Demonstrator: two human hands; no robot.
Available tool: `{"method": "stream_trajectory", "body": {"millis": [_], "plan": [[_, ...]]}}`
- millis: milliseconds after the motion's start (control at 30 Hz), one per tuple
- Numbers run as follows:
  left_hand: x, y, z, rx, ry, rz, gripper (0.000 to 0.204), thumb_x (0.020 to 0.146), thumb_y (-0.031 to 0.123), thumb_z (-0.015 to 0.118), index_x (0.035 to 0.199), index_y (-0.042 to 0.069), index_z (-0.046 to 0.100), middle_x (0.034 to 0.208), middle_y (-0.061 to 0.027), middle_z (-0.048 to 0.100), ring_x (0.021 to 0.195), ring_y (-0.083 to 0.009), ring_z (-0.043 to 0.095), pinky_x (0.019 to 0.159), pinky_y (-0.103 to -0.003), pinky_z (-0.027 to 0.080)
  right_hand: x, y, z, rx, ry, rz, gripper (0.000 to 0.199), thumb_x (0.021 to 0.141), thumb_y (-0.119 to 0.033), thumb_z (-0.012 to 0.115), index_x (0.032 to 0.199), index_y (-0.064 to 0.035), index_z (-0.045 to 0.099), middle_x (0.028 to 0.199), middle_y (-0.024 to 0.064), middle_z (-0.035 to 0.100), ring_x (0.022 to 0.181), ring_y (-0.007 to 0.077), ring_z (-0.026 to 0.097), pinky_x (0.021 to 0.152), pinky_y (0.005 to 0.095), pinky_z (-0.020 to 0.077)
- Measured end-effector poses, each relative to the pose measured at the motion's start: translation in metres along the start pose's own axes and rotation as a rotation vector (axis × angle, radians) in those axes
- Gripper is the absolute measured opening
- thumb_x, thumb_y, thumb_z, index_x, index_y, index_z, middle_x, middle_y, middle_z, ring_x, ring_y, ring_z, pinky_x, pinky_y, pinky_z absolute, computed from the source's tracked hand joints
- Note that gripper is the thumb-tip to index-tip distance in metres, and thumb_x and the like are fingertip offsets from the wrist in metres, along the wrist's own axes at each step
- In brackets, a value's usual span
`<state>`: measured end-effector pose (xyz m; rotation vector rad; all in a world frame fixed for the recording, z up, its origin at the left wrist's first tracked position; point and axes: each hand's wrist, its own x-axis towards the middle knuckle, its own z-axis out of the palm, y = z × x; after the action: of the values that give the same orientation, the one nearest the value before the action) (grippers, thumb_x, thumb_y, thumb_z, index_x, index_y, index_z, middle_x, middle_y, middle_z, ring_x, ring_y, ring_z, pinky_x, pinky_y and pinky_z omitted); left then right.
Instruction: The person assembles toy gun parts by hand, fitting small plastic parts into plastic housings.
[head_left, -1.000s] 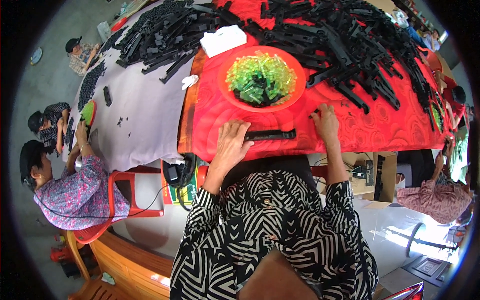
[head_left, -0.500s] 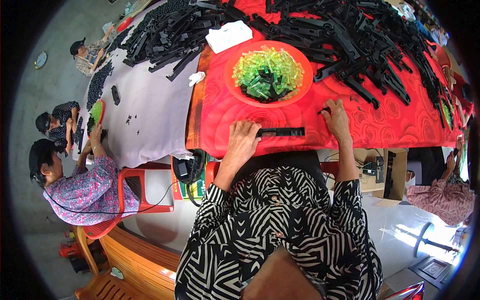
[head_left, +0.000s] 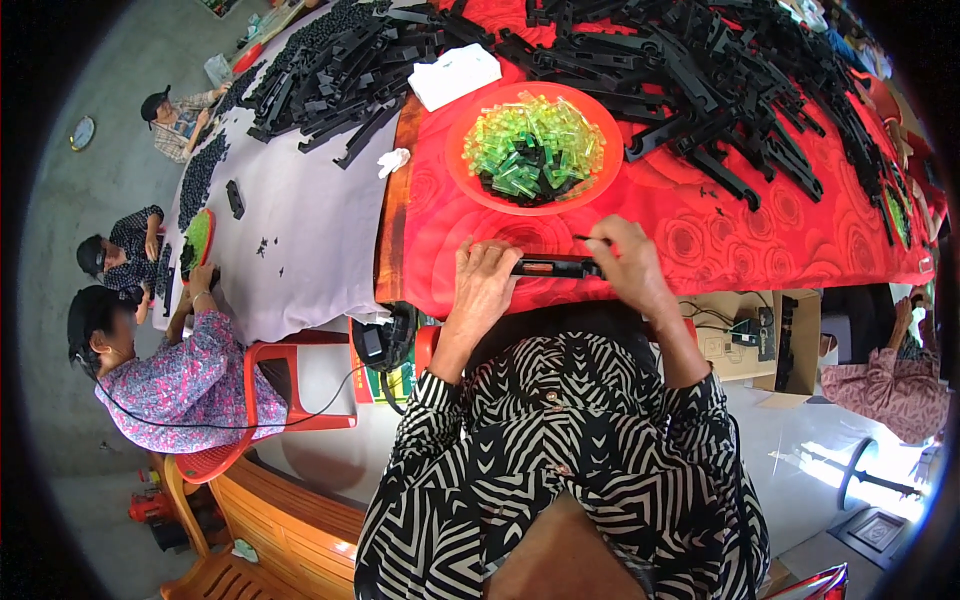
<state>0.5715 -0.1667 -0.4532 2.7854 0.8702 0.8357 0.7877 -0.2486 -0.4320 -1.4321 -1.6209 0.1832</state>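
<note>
My left hand (head_left: 484,283) presses on the left end of a long black plastic bar (head_left: 553,267) that lies on the red rose-patterned tablecloth (head_left: 720,235). My right hand (head_left: 622,262) grips the bar's right end, with a thin piece pinched at the fingertips. Just beyond the bar stands an orange-red round dish (head_left: 535,148) heaped with small translucent green pieces and a few black ones. A big pile of black plastic bars (head_left: 700,70) covers the far side of the table.
A white folded cloth (head_left: 455,76) lies left of the dish. On the left, a grey cloth (head_left: 300,230) carries more black parts, where other people sit working; one sits on a red plastic chair (head_left: 285,385). Cardboard boxes (head_left: 750,340) stand under the table at right.
My right hand has slid left along the bar toward its end, and my head has tilted so the whole table sits lower in view. The bar stays on the cloth.
</note>
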Motion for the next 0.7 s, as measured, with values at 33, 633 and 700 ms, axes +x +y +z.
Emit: {"method": "stream_trajectory", "body": {"millis": [33,633,700], "plan": [[0.002,0.003,-0.005,-0.018,0.017,0.001,0.034,0.066,0.005,0.069,0.098,0.008,0.057,0.097,-0.0083,0.059,0.098,-0.0272,0.054,0.096,-0.047,0.035,0.0,-0.008,0.005,-0.068,0.039,-0.05,0.009,0.08,-0.005,0.061,0.082,-0.0026,0.052,0.075,0.0116,0.054,0.071,0.029,0.054,0.065,0.0361,0.0421],[-0.008,0.045,-0.035,-0.268,0.564,-0.261,0.04,0.074,0.007,0.072,0.107,0.0,0.051,0.1,-0.0162,0.058,0.095,-0.0286,0.056,0.084,-0.038,0.046,-0.006,-0.012,0.0,-0.054,0.381,0.1,0.005,0.087,-0.004,0.054,0.087,-0.001,0.05,0.068,0.0124,0.05,0.058,0.0223,0.052,0.055,0.0328,0.0432],[-0.01,0.042,-0.025,-1.265,0.348,-0.609,0.039,0.076,0.002,0.07,0.108,0.0,0.049,0.097,-0.0136,0.059,0.091,-0.0209,0.058,0.08,-0.032,0.048,-0.007,-0.019,-0.001,-0.013,0.363,0.101,0.007,0.086,-0.003,0.055,0.086,-0.0014,0.049,0.07,0.0134,0.051,0.061,0.026,0.054,0.055,0.0348,0.0438]]}}
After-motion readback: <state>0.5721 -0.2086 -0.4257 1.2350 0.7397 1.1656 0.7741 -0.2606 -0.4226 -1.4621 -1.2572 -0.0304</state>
